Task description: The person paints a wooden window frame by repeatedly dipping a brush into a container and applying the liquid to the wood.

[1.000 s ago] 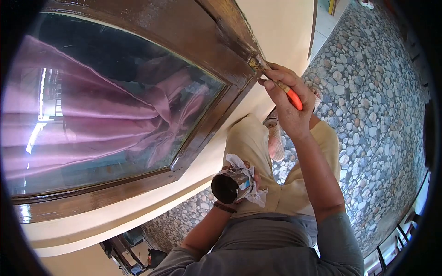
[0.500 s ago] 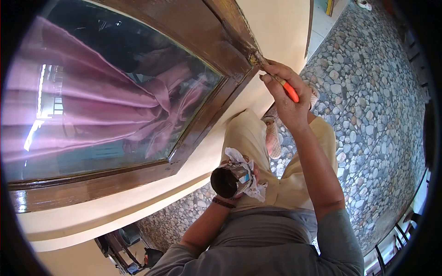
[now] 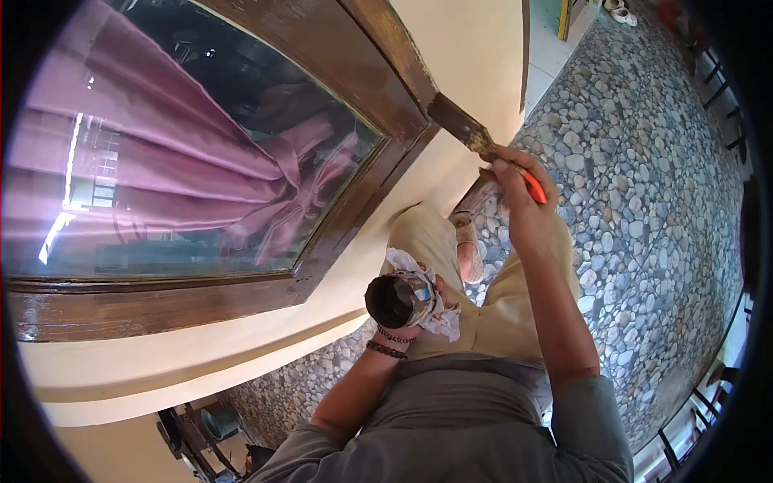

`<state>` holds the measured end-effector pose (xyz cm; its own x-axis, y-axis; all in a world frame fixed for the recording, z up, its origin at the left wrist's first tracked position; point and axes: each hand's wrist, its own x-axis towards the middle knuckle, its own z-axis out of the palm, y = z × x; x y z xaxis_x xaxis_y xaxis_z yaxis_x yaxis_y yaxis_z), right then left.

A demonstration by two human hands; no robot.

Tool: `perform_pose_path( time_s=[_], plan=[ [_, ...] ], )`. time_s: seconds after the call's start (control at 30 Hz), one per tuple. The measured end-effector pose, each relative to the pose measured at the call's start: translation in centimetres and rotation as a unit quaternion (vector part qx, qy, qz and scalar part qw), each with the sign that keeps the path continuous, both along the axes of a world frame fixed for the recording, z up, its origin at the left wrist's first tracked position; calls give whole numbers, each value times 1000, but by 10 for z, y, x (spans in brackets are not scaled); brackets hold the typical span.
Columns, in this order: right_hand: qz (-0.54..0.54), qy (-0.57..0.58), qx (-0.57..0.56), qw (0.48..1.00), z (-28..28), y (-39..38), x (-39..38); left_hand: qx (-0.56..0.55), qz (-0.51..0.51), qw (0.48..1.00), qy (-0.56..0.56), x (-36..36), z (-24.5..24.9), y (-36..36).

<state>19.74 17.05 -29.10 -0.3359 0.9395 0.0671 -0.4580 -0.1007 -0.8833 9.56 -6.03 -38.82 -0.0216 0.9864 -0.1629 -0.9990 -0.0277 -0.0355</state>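
My right hand [image 3: 527, 193] is closed round the orange handle of a paintbrush [image 3: 471, 133]. The brush's dark bristles point up and left, their tip at the corner of the brown wooden window frame [image 3: 354, 205]. Lower down, my left hand [image 3: 408, 332] holds a dark-mouthed can [image 3: 392, 302] wrapped in crumpled white paper, its opening turned to the camera. My fingers are partly hidden behind the can and paper. Behind the glass hangs a pink curtain [image 3: 177, 169], gathered in a bow.
A cream wall [image 3: 459, 48] surrounds the frame, with a ledge [image 3: 201, 370] below it. The floor is pebbled stone [image 3: 628, 201]. White shoes [image 3: 620, 12] lie at the top right. Dark furniture [image 3: 193, 435] stands at the bottom left.
My right hand has moved right and down with the brush, and more of the bristles now shows. The window appears shifted slightly up and left. My left hand still holds the can.
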Motion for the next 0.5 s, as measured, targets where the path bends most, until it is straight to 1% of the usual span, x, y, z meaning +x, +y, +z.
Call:
perform_pose_path(
  time_s=[0.03,0.07,0.13,0.17,0.23,0.27,0.33,0.37,0.4,0.47,0.5],
  plan=[
    [3,6,-43,999,3,-3,8,20,-11,999,37,-1,-4,1],
    [6,12,-85,996,4,-5,16,23,-13,999,36,0,-3,3],
    [4,13,-97,995,-4,-12,27,6,-3,1000,18,2,-1,8],
    [4,36,-116,993,-5,-16,32,9,-3,1000,16,6,9,13],
    [9,61,-152,987,-13,-22,45,-74,38,990,117,15,38,25],
    [10,60,-147,987,-10,-25,52,-70,39,990,115,14,34,26],
    [24,85,-186,979,-4,-31,64,-111,72,984,120,12,19,26],
    [30,58,-168,984,-3,-33,70,-125,79,981,127,13,19,26],
    [33,56,-162,985,1,-34,75,-120,83,981,124,12,18,27],
    [35,83,-119,989,18,-35,86,-124,97,976,153,8,16,32],
    [39,72,-101,991,29,-35,92,-133,129,966,181,11,22,36]
  ],
)
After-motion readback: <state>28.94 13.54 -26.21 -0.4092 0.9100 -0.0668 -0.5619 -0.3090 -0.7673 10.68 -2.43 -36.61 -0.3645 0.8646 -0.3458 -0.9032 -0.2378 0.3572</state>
